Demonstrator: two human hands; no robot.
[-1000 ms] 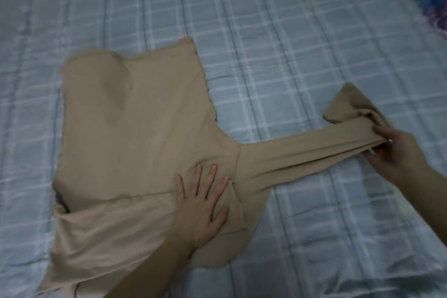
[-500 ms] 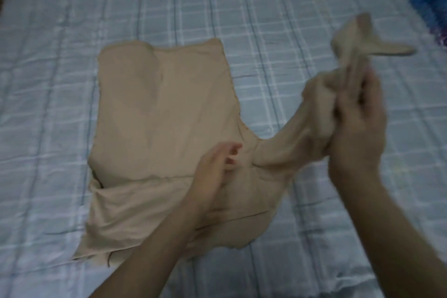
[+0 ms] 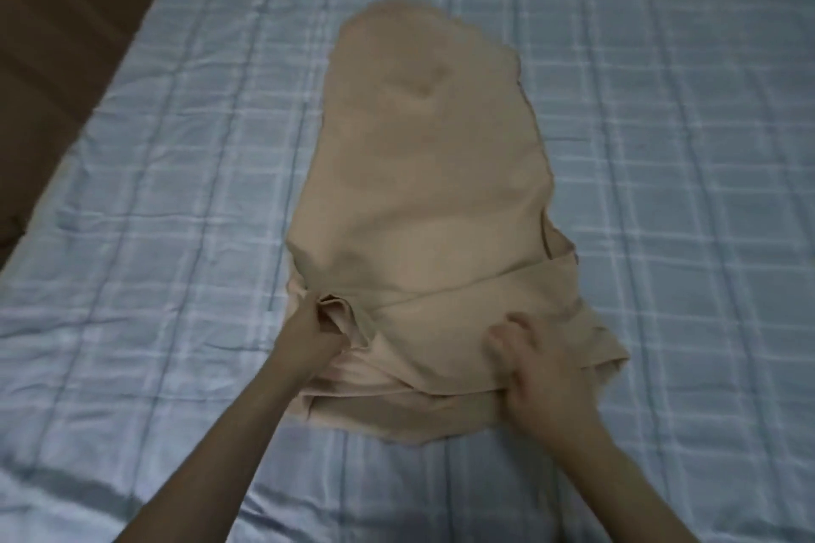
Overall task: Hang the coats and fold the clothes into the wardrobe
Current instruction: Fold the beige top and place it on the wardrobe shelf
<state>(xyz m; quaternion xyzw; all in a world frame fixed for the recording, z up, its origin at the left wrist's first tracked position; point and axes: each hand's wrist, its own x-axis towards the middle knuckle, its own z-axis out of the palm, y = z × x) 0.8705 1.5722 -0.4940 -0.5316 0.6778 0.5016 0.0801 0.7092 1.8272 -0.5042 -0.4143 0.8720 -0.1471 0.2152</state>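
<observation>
Pinching a bunched fold at the near left edge of the beige top (image 3: 423,190), the left hand (image 3: 311,333) is closed on the cloth. The right hand (image 3: 536,359) lies on the folded near part, fingers curled and blurred; its grip is unclear. The top lies lengthwise on the plaid bed (image 3: 661,145).

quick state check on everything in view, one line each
beige top: lying flat on the bed, both sleeves folded across its near end
left hand: grip pinching the sleeve end at the top's left edge
right hand: pressing flat on the folded sleeve, not gripping
plaid bedsheet: spread out, lightly wrinkled
</observation>
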